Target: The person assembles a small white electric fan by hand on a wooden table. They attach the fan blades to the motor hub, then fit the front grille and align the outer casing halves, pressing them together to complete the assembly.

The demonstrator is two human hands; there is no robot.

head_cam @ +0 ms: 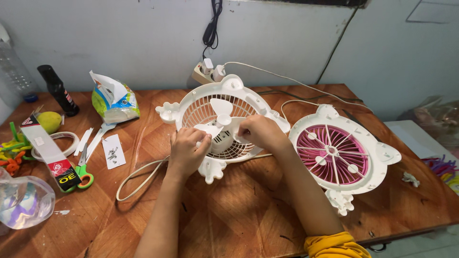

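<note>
I see both hands working on the small white fan body (224,122), which lies flat on the wooden counter (248,210) at about 12 o'clock from me, its rear grille facing up with the white blade (221,117) and motor housing in the middle. My left hand (187,153) curls around the blade at its 8 o'clock edge, fingers closed on the plastic. My right hand (258,132) sits at the 3 o'clock side of the hub, fingertips pinched together on something there; what they pinch is hidden.

I judge the fan body light, hollow and stiff, but the thin grille ribs and blade tips look brittle, so the thick outer ring or the hub is the safer place to hold. The smooth plastic may slide on the wood unless it is pressed down.

The detached front cover (337,155), white with pink spokes, lies at 2 o'clock, just beside the body. The power cord (138,177) loops at 9 o'clock. Further left lie green-handled scissors (83,177) and a small bag of screws (113,151).
</note>
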